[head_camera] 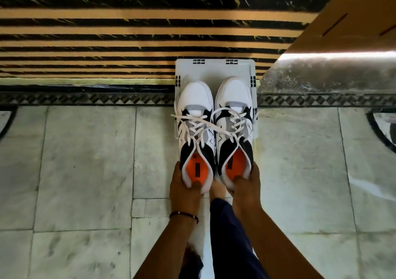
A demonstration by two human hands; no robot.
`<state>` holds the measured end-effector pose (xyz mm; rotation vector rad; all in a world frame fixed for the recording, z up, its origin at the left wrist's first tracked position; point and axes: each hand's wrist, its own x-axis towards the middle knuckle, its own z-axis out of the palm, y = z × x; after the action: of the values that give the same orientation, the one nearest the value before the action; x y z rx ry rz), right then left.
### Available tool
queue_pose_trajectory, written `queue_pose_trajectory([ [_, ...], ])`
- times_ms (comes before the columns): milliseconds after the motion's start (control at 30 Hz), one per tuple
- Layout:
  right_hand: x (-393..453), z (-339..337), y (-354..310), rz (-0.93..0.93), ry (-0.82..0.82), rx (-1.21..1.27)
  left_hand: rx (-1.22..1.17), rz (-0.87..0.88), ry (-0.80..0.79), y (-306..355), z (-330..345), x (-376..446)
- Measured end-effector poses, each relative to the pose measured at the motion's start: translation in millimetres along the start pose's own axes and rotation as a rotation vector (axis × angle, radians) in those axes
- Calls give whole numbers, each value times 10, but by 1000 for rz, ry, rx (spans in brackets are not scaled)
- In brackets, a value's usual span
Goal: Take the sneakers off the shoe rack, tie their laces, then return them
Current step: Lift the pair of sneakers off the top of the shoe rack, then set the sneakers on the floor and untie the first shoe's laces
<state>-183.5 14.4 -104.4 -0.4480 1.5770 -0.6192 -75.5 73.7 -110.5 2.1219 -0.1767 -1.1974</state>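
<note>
Two white, black and grey sneakers with orange insoles stand side by side on the white shoe rack (pixel 214 68), toes pointing away from me. My left hand (pixel 186 190) grips the heel of the left sneaker (pixel 196 98), thumb inside the opening. My right hand (pixel 246 189) grips the heel of the right sneaker (pixel 232 92) the same way. White laces lie loose and spread across both tongues; whether they are knotted I cannot tell.
Grey marble floor tiles (pixel 85 160) surround the rack. Black-and-tan striped steps (pixel 107 32) rise behind it. A stone ledge with a wooden panel (pixel 332 68) juts in at the upper right. My bare foot (pixel 217 190) and dark trouser leg are below the sneakers.
</note>
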Motion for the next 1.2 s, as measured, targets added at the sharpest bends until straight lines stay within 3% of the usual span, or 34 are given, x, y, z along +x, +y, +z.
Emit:
queue_pose_trajectory([
  [200,-564,-357,815,-21,62,-44,84,9,-48,-819,-248,-467],
  [433,-753,-775,1506,172,66,-224,179,-97,-88,-1704,-203,-762],
  [633,88,-968,2137,284,16,-371,149,-168,-84,-2524,233,-100],
  [833,1304,-811,2646,290,-39,-387,184,-86,-15,-3082,788,1003],
  [967,1709,-904,3012,156,-59,-450,190,-82,-104,-3347,939,1236],
  [1100,1749,-1051,3387,-76,-47,-429,226,145,-86,-3517,990,1391],
  [1200,1856,-1145,3460,-363,-14,-620,206,210,-48,-3541,1026,1546],
])
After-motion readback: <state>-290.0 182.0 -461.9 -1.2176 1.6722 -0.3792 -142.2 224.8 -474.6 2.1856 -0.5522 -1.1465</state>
